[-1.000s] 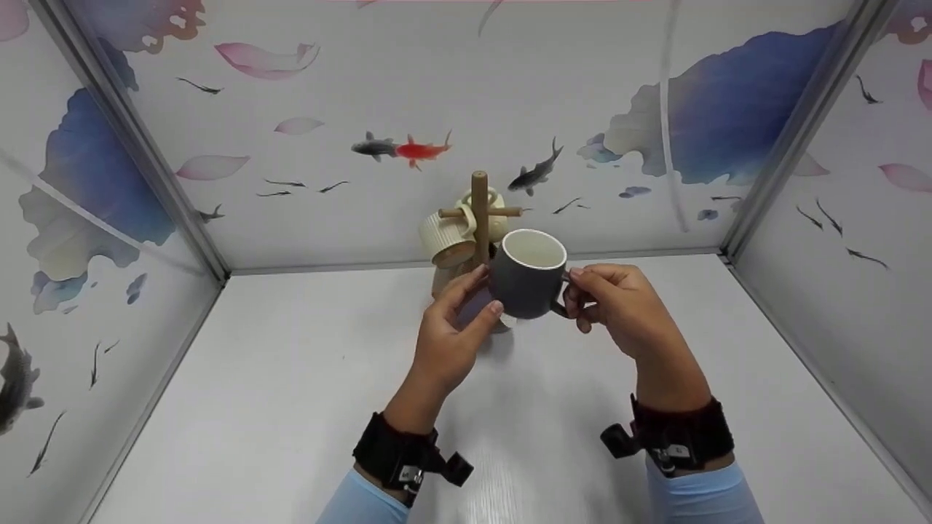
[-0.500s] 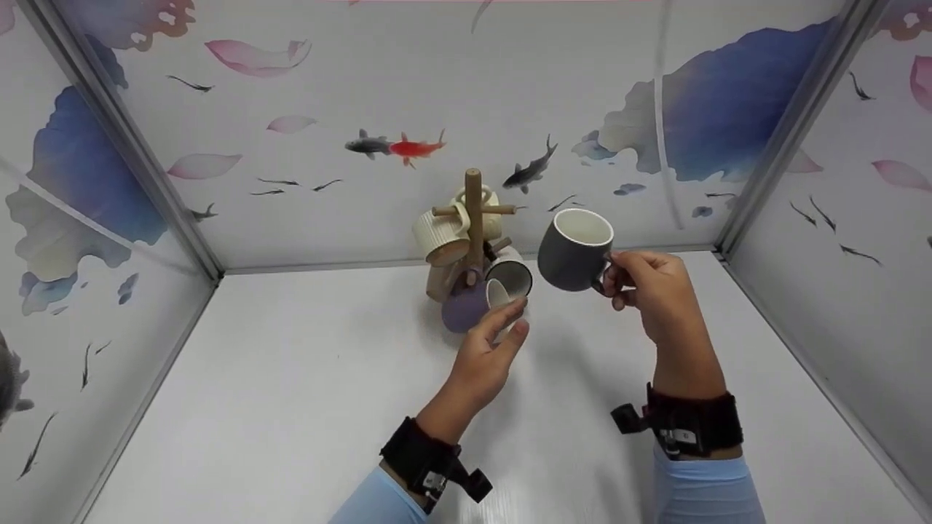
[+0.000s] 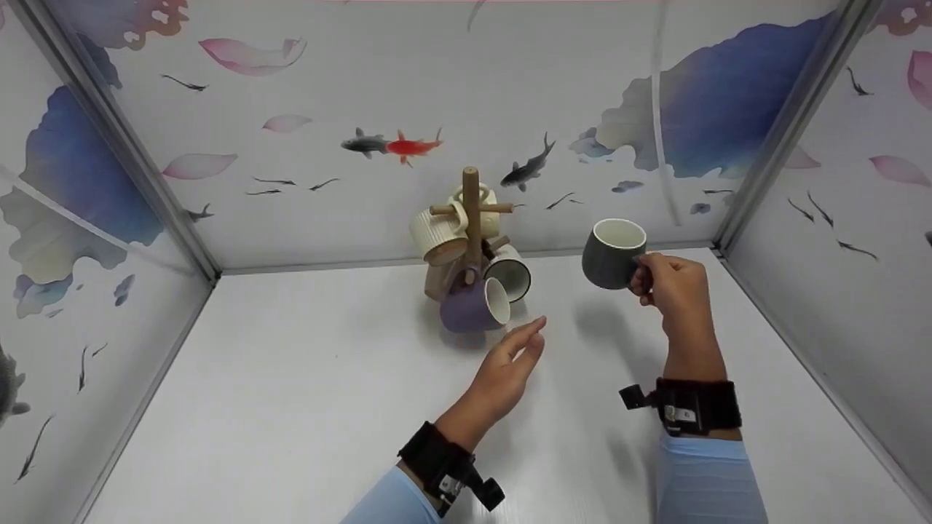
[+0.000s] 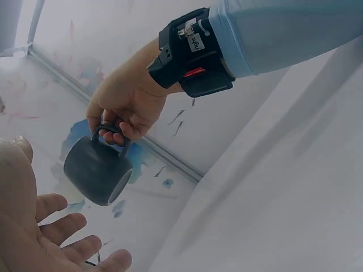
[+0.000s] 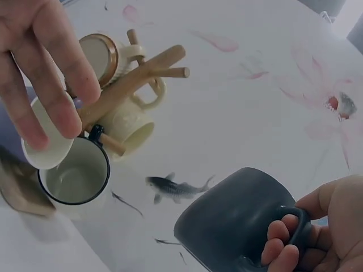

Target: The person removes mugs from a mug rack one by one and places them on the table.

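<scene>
My right hand point(image 3: 673, 287) grips a dark grey mug point(image 3: 610, 255) by its handle, holding it upright above the table at the right. The mug has a white inside, and in the right wrist view my fingers point(image 5: 278, 246) curl through the handle. My left hand point(image 3: 506, 371) holds nothing; its fingers are extended, just in front and to the right of a purple mug point(image 3: 470, 309). That purple mug hangs low on a wooden mug tree point(image 3: 472, 218). In the left wrist view, the fingers point(image 4: 62, 229) of my left hand are spread apart.
Also on the tree hang a ribbed cream mug point(image 3: 439, 236), another cream mug point(image 5: 127, 127) behind it, and a white mug with a dark rim point(image 3: 510, 276). The white table point(image 3: 313, 407) meets printed walls point(image 3: 291, 160) at the back and sides.
My left hand has let go of the grey mug and moved right and toward me. My right hand has carried the mug to the right, away from the tree.
</scene>
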Demonstrator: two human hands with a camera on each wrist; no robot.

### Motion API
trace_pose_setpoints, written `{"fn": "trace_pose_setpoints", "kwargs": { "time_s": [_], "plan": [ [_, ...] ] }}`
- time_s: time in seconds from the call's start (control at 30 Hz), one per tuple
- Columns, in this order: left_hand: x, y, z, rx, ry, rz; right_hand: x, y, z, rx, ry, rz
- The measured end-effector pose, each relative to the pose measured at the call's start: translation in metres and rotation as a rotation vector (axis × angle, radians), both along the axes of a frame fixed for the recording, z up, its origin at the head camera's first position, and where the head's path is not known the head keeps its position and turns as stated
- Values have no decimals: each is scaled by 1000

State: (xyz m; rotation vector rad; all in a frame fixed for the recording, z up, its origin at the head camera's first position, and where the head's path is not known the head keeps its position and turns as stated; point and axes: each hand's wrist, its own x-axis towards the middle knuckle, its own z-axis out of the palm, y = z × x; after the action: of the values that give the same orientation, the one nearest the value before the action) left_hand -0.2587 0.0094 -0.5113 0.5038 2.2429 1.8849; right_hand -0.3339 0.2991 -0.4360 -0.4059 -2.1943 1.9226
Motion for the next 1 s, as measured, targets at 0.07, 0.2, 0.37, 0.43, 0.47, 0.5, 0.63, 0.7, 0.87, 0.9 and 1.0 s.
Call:
{"fn": "trace_pose_setpoints", "kwargs": {
  "time_s": [0.07, 0.2, 0.37, 0.43, 0.47, 0.5, 0.63, 0.7, 0.87, 0.9, 1.0],
  "plan": [
    [-1, 1, -2, -24, -16, 6, -3, 5, -6, -5, -5, -31],
    [-1, 3, -6, -41, -29, 11, -8, 12, -16, 28, 1, -108],
    [-1, 8, -11, -34, -31, 0, -14, 20, -27, 70, 8, -204],
    [-1, 11, -13, -39, -37, -8, -16, 23, -31, 54, 10, -232],
    [-1, 12, -14, -43, -41, -13, -17, 25, -34, 38, 10, -244],
    [0, 12, -15, -47, -49, -20, -18, 27, -37, 16, 11, -256],
    [1, 13, -17, -62, -77, -39, -21, 35, -46, -49, 0, -275],
    [2, 14, -17, -62, -81, -47, -22, 40, -51, -75, -8, -287],
    [2, 15, -19, -23, -87, -62, -23, 50, -61, -88, -44, -334],
    [2, 16, -19, -12, -86, -65, -23, 52, -63, -91, -49, -341],
    [3, 19, -21, -5, -80, -70, -24, 57, -66, -113, -53, -349]
  ]
}}
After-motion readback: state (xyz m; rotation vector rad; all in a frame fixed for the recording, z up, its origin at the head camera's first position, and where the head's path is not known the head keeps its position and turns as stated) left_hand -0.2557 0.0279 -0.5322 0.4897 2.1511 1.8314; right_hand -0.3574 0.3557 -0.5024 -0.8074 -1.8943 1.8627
